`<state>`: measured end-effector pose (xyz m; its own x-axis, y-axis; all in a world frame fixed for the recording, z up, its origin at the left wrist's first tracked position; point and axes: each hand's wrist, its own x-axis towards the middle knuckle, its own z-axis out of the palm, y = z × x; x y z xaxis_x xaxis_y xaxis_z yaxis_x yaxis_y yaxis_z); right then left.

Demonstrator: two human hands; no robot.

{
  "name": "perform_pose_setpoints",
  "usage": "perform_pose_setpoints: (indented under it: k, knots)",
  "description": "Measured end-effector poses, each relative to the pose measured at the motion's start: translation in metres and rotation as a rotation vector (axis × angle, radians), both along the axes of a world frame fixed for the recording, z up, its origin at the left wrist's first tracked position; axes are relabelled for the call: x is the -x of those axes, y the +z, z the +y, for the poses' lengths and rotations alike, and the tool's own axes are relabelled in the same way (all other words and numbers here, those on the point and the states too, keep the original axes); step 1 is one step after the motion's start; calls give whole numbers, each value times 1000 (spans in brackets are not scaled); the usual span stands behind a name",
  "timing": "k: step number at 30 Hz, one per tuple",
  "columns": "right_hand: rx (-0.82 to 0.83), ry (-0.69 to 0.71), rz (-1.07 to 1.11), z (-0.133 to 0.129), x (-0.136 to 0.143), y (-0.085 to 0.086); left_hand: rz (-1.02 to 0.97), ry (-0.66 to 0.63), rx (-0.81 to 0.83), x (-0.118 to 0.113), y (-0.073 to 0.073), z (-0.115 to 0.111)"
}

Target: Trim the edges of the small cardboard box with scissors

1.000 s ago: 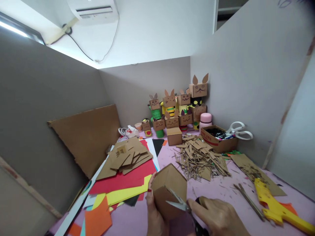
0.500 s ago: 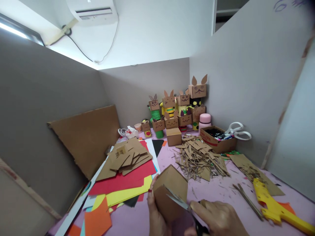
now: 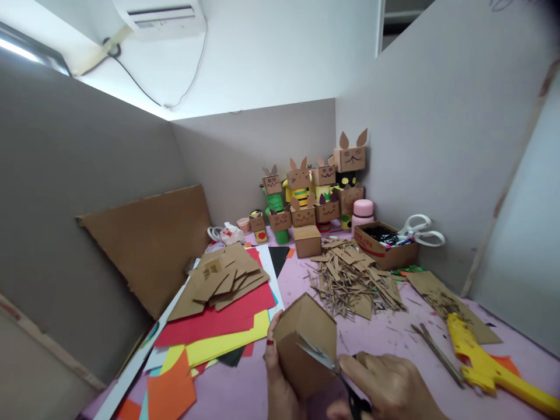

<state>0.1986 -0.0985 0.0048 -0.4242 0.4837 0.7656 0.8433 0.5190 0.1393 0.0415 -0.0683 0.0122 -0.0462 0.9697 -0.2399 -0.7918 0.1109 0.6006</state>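
At a pinkish-purple bench [image 3: 249, 391], a person is cupping a small brown cardboard box [image 3: 301, 356] in the left hand [image 3: 280, 379], the fingers curling around its left side, while the right hand [image 3: 389, 382] is closing around a pair of black-handled scissors with silver blades [image 3: 321, 356]. The box is tilting with one corner toward the far wall, sitting directly beside the left hand and up and to the left of the right, so the left hand is lying nearer. The scissors' long axis is slanting from the right hand up and leftward, and the blades are lying along a box edge, nearly together as far as I am seeing from here.

Beyond the box, a heap of thin brown cardboard scraps [image 3: 354, 280] is spreading to the right, and a layered pile of flat brown cardboard pieces [image 3: 223, 277] is resting on coloured paper to the left. A bright yellow glue gun [image 3: 476, 361] is lying to the right of the right hand.
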Motion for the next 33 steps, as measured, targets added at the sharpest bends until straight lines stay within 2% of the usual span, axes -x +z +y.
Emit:
perform_pose_setpoints:
  k: [8, 11, 15, 21, 27, 33]
  knots:
    - [103, -26, 97, 0, 3, -5, -84, -11, -22, -2, 4, -3]
    - [149, -22, 28, -1, 1, -5, -89, -34, -47, -3, 1, -3]
    - [118, -23, -40, -1, -1, -2, -35, -41, -26, -5, 0, -4]
    - [71, -25, -22, -1, 0, -2, -72, -84, 37, -7, 4, -7]
    - [83, -9, -11, 0, -1, -3, -76, -63, 34, -7, 6, -7]
    - [105, -30, -12, -1, -1, 6, -125, -70, 1, -11, 0, -7]
